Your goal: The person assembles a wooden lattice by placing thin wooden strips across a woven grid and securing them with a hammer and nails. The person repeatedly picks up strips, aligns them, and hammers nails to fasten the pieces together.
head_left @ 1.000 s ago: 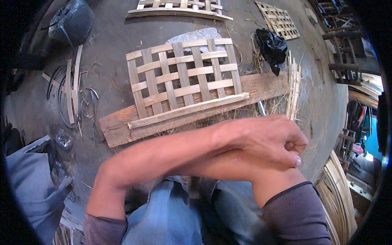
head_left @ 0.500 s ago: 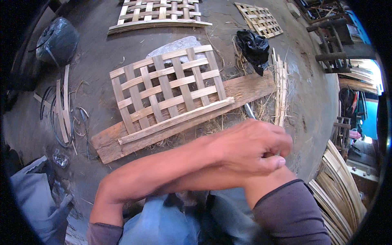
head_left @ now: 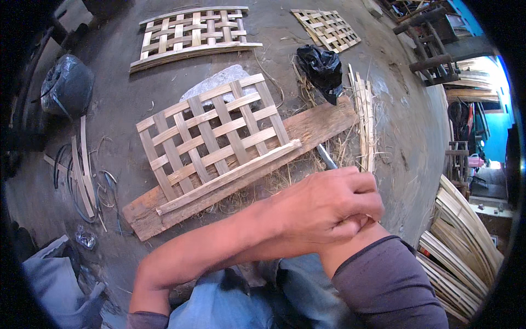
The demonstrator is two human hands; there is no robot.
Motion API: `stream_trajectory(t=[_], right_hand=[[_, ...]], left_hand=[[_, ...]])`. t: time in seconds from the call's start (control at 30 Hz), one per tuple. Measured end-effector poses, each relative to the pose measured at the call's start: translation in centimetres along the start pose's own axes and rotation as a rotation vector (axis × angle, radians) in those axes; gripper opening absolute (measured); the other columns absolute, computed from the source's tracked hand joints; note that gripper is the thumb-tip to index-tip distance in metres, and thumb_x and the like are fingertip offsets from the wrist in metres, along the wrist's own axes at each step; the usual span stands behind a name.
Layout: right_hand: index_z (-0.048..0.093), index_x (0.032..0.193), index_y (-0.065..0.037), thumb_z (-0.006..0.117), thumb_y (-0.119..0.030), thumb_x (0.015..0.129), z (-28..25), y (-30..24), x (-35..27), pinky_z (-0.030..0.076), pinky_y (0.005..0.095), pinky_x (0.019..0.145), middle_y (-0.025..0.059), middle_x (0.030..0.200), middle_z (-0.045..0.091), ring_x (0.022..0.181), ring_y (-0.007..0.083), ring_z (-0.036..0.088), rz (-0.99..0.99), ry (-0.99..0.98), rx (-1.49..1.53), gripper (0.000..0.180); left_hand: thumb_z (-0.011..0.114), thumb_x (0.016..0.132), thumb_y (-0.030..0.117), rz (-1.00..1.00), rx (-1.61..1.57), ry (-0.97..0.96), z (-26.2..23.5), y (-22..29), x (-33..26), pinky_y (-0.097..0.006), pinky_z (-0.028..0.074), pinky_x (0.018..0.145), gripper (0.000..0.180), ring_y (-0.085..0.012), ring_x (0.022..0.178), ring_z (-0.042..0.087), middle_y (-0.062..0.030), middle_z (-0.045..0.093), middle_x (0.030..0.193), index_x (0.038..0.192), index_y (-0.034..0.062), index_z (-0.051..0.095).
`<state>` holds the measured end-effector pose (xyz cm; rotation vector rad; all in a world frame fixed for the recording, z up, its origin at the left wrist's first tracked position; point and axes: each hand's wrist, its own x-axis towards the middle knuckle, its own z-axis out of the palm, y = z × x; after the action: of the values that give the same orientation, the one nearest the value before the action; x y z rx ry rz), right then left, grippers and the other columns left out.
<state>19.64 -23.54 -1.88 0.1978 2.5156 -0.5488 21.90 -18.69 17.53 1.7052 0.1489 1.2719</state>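
Note:
My left hand reaches across from the left, its fingers curled closed against my right forearm just above the dark sleeve cuff. Whether anything is inside those fingers is hidden. Beneath my left forearm the right arm runs leftward, and my right hand is covered there. Beyond the knuckles shows a narrow metal blade; its other end is out of sight behind the hand. In front of my arms a woven lattice panel of flat wooden strips leans with a thicker strip along its near edge, resting on a rough wooden board.
A pale stone sits behind the panel. Farther off lie more lattice panels and a crumpled black plastic bag. Loose strips lie right of the board, bundled strips at far right. Left are a wrapped roll and dark cords.
The whole scene has shifted slightly left and down in the view. My left hand stays on the right forearm, with its fingers turned lower and the thumb less visible. More of the blade shows.

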Motion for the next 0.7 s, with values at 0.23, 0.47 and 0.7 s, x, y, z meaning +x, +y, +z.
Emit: stream_trajectory(t=[0.23, 0.47, 0.7], right_hand=[[0.066, 0.102, -0.004, 0.067, -0.016, 0.081, -5.0, 5.3, -4.7, 0.056, 0.0373, 0.08, 0.0149, 0.102, 0.069, 0.093, 0.028, 0.069, 0.029, -0.04, 0.082, 0.024], [0.068, 0.093, -0.003, 0.065, -0.018, 0.087, -4.7, 29.2, -26.0, 0.052, 0.0453, 0.075, 0.0201, 0.091, 0.068, 0.086, 0.0384, 0.066, 1.0, 0.949, 0.036, 0.016], [0.064, 0.116, -0.005, 0.056, -0.026, 0.091, 2.1, 43.9, -25.8, 0.048, 0.0477, 0.093, 0.0207, 0.113, 0.067, 0.109, 0.0405, 0.061, 1.006, 0.752, 0.039, 0.034]], left_hand=[[0.06, 0.085, 0.017, -0.506, 0.363, 0.029, -5.3, 0.7, -8.8, -0.041, 0.053, 0.077, 0.02, -0.0308, 0.089, 0.066, -0.0123, 0.065, 0.094, 0.101, 0.0058, 0.063], [0.059, 0.092, 0.022, -1.028, 0.469, 0.847, -3.4, 5.8, -23.6, -0.026, 0.042, 0.071, 0.02, -0.0109, 0.079, 0.051, -0.0005, 0.058, 0.087, 0.093, 0.0028, 0.063], [0.06, 0.092, 0.014, -1.158, 0.37, 0.917, -2.3, 5.2, -25.2, -0.025, 0.041, 0.072, 0.012, -0.0086, 0.078, 0.049, 0.0001, 0.058, 0.089, 0.095, 0.0032, 0.063]])
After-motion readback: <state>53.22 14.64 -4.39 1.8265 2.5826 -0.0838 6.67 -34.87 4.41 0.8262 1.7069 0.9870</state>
